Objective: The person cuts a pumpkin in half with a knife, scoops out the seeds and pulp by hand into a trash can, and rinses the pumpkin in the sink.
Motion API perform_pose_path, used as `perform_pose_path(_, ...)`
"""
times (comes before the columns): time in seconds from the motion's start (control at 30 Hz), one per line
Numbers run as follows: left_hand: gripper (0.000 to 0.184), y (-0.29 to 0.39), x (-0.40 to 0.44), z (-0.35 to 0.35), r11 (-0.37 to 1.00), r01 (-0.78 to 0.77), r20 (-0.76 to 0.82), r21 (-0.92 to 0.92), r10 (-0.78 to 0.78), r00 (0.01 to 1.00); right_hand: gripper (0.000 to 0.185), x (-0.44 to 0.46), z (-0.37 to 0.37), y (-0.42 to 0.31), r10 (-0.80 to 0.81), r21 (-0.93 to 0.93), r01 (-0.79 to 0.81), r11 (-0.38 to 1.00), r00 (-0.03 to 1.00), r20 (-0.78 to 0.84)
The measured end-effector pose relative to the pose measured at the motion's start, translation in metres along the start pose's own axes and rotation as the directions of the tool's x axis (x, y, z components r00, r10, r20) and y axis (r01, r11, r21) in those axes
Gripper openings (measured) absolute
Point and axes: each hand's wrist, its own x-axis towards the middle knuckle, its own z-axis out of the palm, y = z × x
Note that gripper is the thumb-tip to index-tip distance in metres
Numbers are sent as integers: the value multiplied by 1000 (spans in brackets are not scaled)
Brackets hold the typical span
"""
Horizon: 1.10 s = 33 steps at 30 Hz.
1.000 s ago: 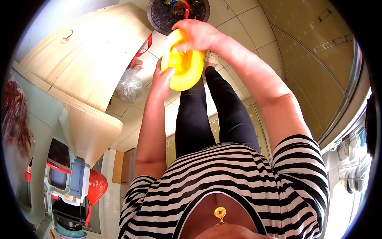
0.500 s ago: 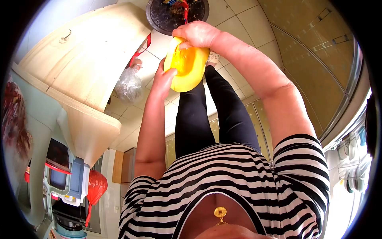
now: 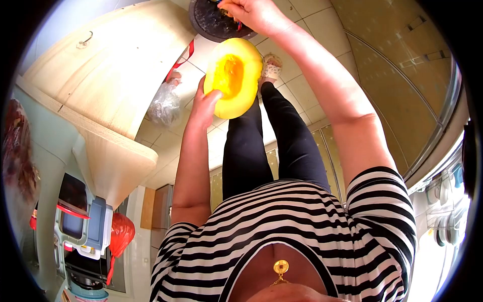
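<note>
A yellow halved pumpkin (image 3: 243, 100) has its hollowed orange inside facing up. My left hand (image 3: 205, 104) grips its lower left side, thumb over the rim and the other fingers mostly hidden beneath. At the top of the view, my right hand (image 3: 254, 14) is apart from the pumpkin and over a dark round bin (image 3: 204, 25). Its fingers are curled together, and whatever is in them is too small to make out. Bits of a coloured wrapper show beside those fingers.
A light wooden panel (image 3: 100, 65) with a hook stands at left. Near it are a clear plastic bag (image 3: 164, 105) and a red strap (image 3: 187, 54). A red bag (image 3: 121, 236) hangs lower left. Cabinet doors (image 3: 397, 65) line the right side; a dish rack (image 3: 445, 206) is lower right.
My right hand has left the pumpkin's rim and moved up over the bin. The pumpkin stays in my left hand, its hollow now more fully in view.
</note>
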Motion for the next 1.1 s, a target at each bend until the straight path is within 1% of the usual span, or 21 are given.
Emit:
perform_pose_path(0.1,67,-2,4,-6,998,-54,-24,-15,54,998,16,-4,-12,-35,-44,58,45,997,999,-31)
perform_pose_path(0.13,66,-5,7,-8,997,-82,-47,-12,81,996,22,-3,-19,-45,56,59,-59,996,997,56)
perform_pose_path(0.17,66,-6,10,-11,994,-111,-73,-10,110,991,22,8,-6,-17,48,64,-52,997,997,58)
perform_pose_path(0.23,63,-8,15,-9,988,-147,-94,-42,143,985,30,37,39,83,-267,-315,221,923,958,-109)
perform_pose_path(0.27,61,-8,17,-7,981,-179,-104,-67,172,980,34,42,55,112,91,-88,-98,991,993,-77)
perform_pose_path(0.3,61,-5,21,-7,980,-187,-102,-62,180,978,39,49,66,131,412,118,-413,903,911,33)
perform_pose_path(0.33,63,-4,23,-6,976,-215,-133,-29,209,969,29,46,70,144,-72,-547,60,835,997,-1)
perform_pose_path(0.37,66,-5,20,-4,973,-231,-164,-3,227,960,29,43,66,128,-64,-548,58,835,998,7)
perform_pose_path(0.43,65,-3,21,-2,975,-221,-162,-2,218,962,20,30,44,67,9,-428,-3,904,1000,12)
perform_pose_path(0.47,65,-1,22,-1,976,-217,-180,-20,210,961,22,25,42,56,-223,-418,152,895,967,-125)
perform_pose_path(0.53,65,-2,22,-4,971,-219,-186,-94,199,962,21,23,39,41,-142,-327,114,938,988,-66)
perform_pose_path(0.57,65,-3,24,-5,968,-229,-193,-99,207,959,28,26,43,49,-84,-284,79,956,996,-7)
perform_pose_path(0.63,65,-3,26,-6,980,-178,-175,-88,161,971,36,34,63,113,214,-693,-69,718,969,125)
perform_pose_path(0.67,65,0,28,-6,979,-188,-173,-82,171,970,44,32,66,115,237,-684,-126,718,969,71)
perform_pose_path(0.7,65,1,28,-6,979,-175,-174,-102,155,972,44,37,66,116,229,-682,-119,721,971,73)
perform_pose_path(0.77,65,-6,18,-7,982,-138,-172,-126,116,978,44,30,63,115,106,-326,-111,939,994,-33)
perform_pose_path(0.8,65,-8,19,-9,983,-130,-160,-132,108,981,42,29,57,111,139,-165,-129,978,989,48)
perform_pose_path(0.83,65,-7,24,-10,981,-135,-152,-139,114,982,35,27,53,105,260,205,-290,935,952,163)
perform_pose_path(0.9,64,-7,12,-9,983,-132,-186,-125,107,977,29,14,41,86,298,503,-408,762,910,287)
perform_pose_path(1.0,64,-10,3,-10,978,-176,-178,-117,153,972,28,1,17,46,298,561,-486,670,868,396)
perform_pose_path(1.1,64,-14,-12,-16,989,-127,-157,-79,113,981,29,-9,1,14,270,473,-446,760,878,394)
